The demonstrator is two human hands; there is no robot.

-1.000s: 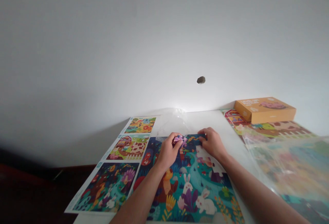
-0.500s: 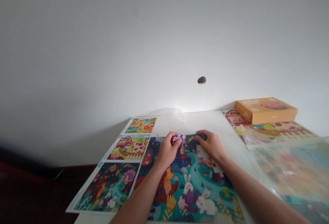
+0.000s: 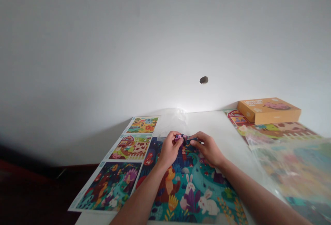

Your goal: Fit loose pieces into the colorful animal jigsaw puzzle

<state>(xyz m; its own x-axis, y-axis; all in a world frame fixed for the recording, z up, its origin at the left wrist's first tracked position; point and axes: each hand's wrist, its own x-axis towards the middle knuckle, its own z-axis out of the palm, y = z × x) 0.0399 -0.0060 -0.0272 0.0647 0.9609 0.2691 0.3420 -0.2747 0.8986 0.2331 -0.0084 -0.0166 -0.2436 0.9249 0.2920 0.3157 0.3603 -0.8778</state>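
Note:
A forest-scene jigsaw puzzle [image 3: 178, 187] with rabbits and a bear lies in front of me, mostly assembled. Over its far edge, my left hand [image 3: 170, 149] pinches purple-and-dark puzzle pieces [image 3: 179, 136] between thumb and fingers; how many I cannot tell. Close beside it, my right hand [image 3: 207, 147] grips a dark blue puzzle piece [image 3: 190, 139], seen nearly edge-on. The pieces in the two hands almost meet, and whether they touch is unclear. My hands and forearms cover parts of the puzzle's far and right sides.
To the left lies a reference sheet [image 3: 107, 160] with three printed scenes. An orange puzzle box [image 3: 270, 110] rests on a farm puzzle [image 3: 292, 130] at the back right. Clear plastic [image 3: 289, 170] covers another picture at right. More clear plastic [image 3: 172, 120] lies near the wall.
My right hand has moved left toward my left hand, with the dark blue puzzle piece now tilted between its fingers. The left hand's pieces have tilted too.

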